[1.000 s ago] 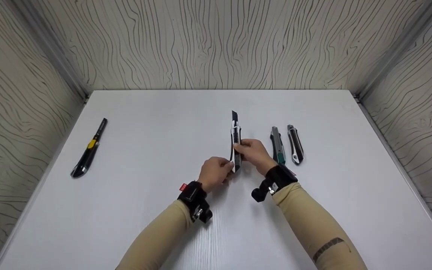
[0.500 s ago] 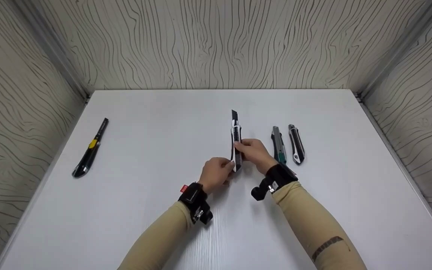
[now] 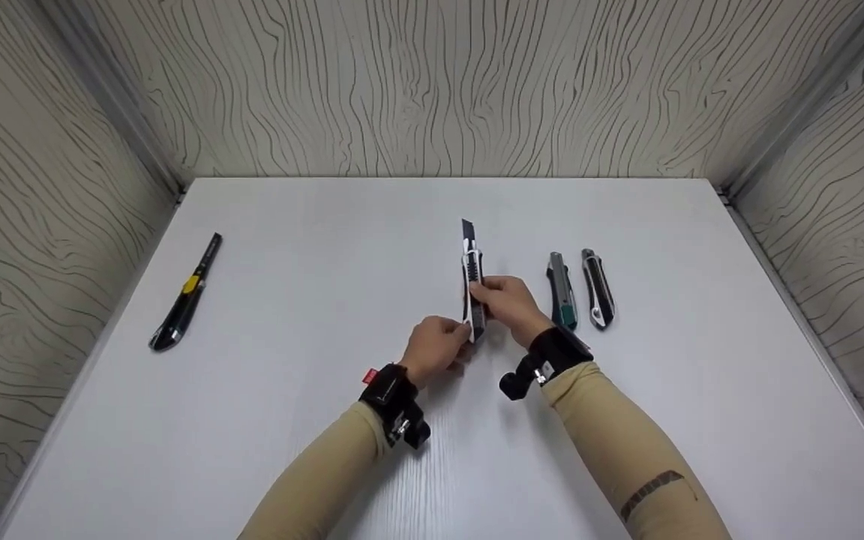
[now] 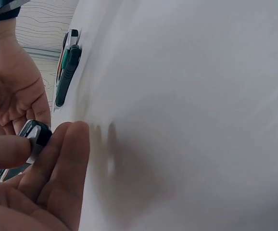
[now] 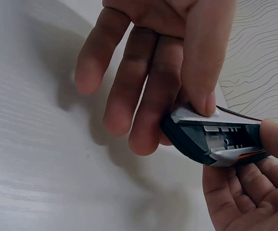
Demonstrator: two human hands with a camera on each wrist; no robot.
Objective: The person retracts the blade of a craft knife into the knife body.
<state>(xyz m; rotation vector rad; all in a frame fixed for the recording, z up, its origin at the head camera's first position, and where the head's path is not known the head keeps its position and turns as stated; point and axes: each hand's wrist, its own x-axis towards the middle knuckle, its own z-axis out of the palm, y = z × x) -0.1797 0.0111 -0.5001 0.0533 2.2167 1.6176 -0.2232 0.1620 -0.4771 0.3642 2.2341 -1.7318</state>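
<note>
A snap-off utility knife [image 3: 472, 262], white and black, is held up over the table with its dark blade [image 3: 468, 231] extended away from me. My left hand [image 3: 433, 346] pinches the butt end between thumb and fingers. Around the middle of the handle, my right hand [image 3: 508, 304] grips it, the thumb lying on the front near the slider. The right wrist view shows the knife's butt end [image 5: 188, 139] close up, with the left thumb on its silver edge. In the left wrist view the same end [image 4: 44, 134] sits between thumb and fingers.
Right of my hands lie a grey and green utility knife [image 3: 563, 289] and a dark one with white trim [image 3: 598, 289]. A black and yellow utility knife [image 3: 186, 296] lies far left. Patterned walls [image 3: 417, 90] enclose the white table [image 3: 312, 247] behind and at both sides.
Both hands keep the same hold on the knife, which leans very slightly more to the left at its tip. The other knives appear shifted slightly right as the head view moves.
</note>
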